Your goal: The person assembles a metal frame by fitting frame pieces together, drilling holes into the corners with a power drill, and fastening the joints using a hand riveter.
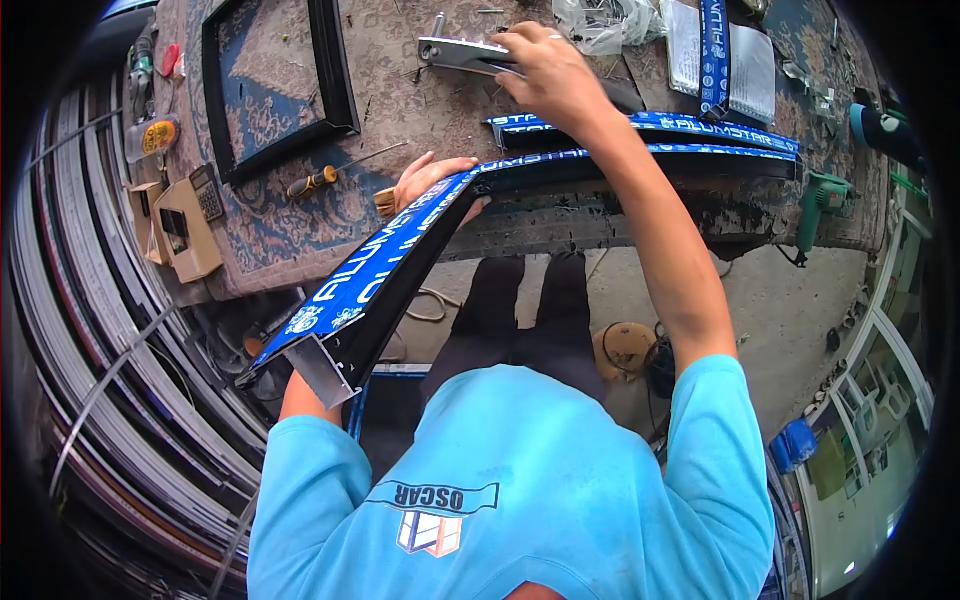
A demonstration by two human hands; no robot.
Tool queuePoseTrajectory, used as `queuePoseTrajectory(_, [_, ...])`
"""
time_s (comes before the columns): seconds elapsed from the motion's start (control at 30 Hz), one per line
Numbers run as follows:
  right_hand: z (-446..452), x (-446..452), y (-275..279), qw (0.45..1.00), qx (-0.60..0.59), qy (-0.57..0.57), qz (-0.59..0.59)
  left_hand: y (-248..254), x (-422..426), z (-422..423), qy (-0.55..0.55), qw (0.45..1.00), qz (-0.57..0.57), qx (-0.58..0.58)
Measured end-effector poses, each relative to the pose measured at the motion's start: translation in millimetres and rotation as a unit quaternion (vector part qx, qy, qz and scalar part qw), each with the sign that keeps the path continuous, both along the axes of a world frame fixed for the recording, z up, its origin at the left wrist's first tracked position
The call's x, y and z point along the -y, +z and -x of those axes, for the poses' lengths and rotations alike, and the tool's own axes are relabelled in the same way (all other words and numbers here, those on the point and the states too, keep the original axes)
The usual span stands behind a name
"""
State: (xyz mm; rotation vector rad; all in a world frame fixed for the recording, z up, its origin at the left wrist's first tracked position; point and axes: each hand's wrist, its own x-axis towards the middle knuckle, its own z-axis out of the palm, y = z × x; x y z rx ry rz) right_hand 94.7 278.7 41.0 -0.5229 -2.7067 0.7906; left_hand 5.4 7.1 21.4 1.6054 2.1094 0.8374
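My left hand (432, 182) is wrapped round a black aluminium profile (385, 250) covered with blue printed film, near its mitred corner. The profile's cut hollow end tilts toward me past the table edge. At that corner it meets a second filmed profile (640, 160), which runs right along the table's front. Further back, my right hand (555, 78) is closed on the right end of a silver metal tool (455, 53) with a small upright lever. The fingers partly hide the tool, so its exact kind is unclear. Another filmed profile (690, 124) lies just behind the corner piece.
A black rectangular frame (335, 70) lies at back left on the carpet-covered table (400, 110). Near it are a screwdriver (320, 180), a cardboard box (190, 250) and a calculator (206, 192). A green power drill (820, 205) lies at right. Long profiles (100, 330) fill a left-hand rack.
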Motion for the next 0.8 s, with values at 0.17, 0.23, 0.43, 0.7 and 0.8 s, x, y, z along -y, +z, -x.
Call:
queuePoseTrajectory(0.17, [-137.9,-21.5,63.7,0.979,-0.033,-0.151,0.133,-1.7,-10.0,3.2,-0.012,0.993,-0.097,0.066])
queuePoseTrajectory(0.23, [-207.7,-33.3,74.8,0.952,-0.013,-0.282,0.116,5.0,-12.4,0.7,-0.007,0.994,-0.103,0.024])
queuePoseTrajectory(0.43, [-402.8,-97.0,18.0,0.846,0.052,-0.522,-0.098,4.8,-9.1,-2.1,0.011,0.999,-0.032,0.003])
queuePoseTrajectory(0.7, [-409.5,-124.6,-49.9,0.834,0.187,-0.494,-0.161,6.5,-8.2,2.9,-0.002,0.999,0.026,0.027])
queuePoseTrajectory(0.8, [-418.6,-112.5,-64.5,0.824,0.151,-0.513,-0.188,24.4,-9.5,8.7,-0.01,0.993,0.102,0.065])
